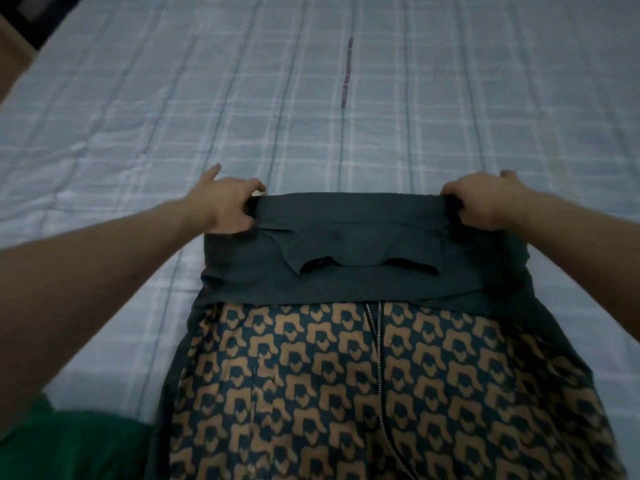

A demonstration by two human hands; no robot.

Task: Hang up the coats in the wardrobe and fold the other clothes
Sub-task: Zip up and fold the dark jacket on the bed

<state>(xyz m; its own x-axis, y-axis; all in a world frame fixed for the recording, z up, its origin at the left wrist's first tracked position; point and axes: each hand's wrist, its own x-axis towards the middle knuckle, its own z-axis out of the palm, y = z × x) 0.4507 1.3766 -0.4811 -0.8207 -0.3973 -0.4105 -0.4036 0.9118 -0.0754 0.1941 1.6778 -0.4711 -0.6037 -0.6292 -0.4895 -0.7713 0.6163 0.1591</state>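
both my left hand (227, 206) and right hand (485, 202) pinch the jacket (346, 271) at its folded far corners; soft, limp, slippery lining.

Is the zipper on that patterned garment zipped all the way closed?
No. The zipper lies open, its two rows of teeth apart down the patterned garment, while the left hand and right hand grip its dark far edge.

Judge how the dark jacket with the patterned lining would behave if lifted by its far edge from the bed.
The jacket looks floppy: it folds flat where the left hand and right hand pinch its corners. Its patterned lining looks smooth, perhaps slippery. It would likely sag between the hands.
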